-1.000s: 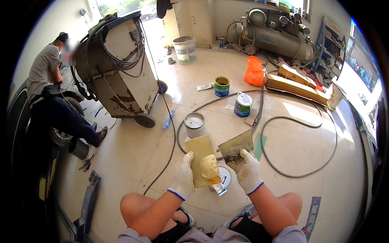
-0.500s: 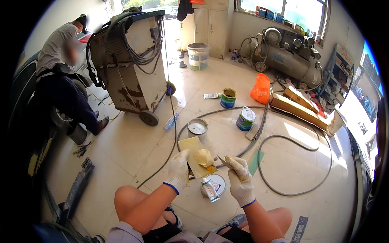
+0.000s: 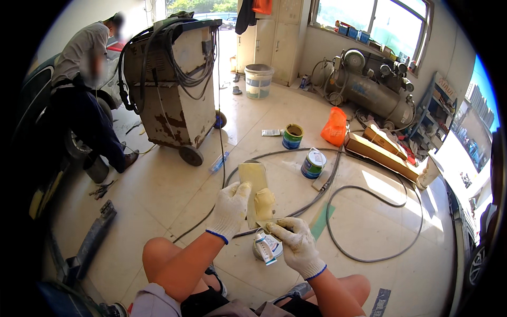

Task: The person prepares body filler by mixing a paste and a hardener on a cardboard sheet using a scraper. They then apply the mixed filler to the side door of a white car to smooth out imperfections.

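My left hand (image 3: 232,210), in a white knit glove with a blue cuff, grips a flat, pale yellow board (image 3: 252,174) by its left edge. A thick lump of cream putty (image 3: 264,203) sits on the board. My gloved right hand (image 3: 296,243) is closed around a putty knife (image 3: 268,222), mostly hidden by the fingers, its blade at the board's lower right edge. Below the board, a white and blue tube (image 3: 265,249) lies on a can lid (image 3: 275,245). Another can stands behind the board, largely hidden by it.
Ahead are an open can (image 3: 292,137), a lidded can (image 3: 313,163) and an orange bag (image 3: 334,127). A hose (image 3: 338,222) loops over the floor. At left stand a wheeled machine (image 3: 182,105) and a bending person (image 3: 79,68); a compressor (image 3: 375,92) is at far right.
My right hand has moved left and down, bringing the knife from beside the board onto its lower edge. The board has turned more upright; the orange dab on it no longer shows.
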Demonstrator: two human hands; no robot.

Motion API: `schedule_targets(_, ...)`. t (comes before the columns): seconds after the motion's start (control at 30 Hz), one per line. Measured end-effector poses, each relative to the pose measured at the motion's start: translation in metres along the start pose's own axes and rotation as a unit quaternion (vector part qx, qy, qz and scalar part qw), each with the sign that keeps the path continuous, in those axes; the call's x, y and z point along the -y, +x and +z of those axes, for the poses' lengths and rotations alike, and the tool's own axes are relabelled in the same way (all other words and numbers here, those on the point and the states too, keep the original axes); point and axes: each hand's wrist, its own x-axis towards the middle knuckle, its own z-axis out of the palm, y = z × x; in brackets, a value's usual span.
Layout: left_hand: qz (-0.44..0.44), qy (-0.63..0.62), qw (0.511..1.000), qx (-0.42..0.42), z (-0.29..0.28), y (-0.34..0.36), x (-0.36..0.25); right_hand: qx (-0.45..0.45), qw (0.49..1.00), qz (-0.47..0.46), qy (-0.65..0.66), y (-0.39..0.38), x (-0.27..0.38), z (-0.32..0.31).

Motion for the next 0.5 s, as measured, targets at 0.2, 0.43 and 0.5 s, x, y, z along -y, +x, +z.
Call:
schedule_targets(0.2,-0.083,-0.375,0.921,-0.063,-0.025,-0.015,-0.055,-0.105,0.992,0.0,0.071,0.03,0.011,-0.044)
schedule_targets(0.43,-0.274,-0.549,0.782,0.113,0.033,-0.057,0.022,-0.129,0.977,-0.092,0.145,0.041,0.007,-0.014)
schedule_targets(0.5,-0.265,-0.581,0.76,0.121,0.039,-0.062,0.015,-0.122,0.984,-0.093,0.087,0.031,-0.005,-0.01)
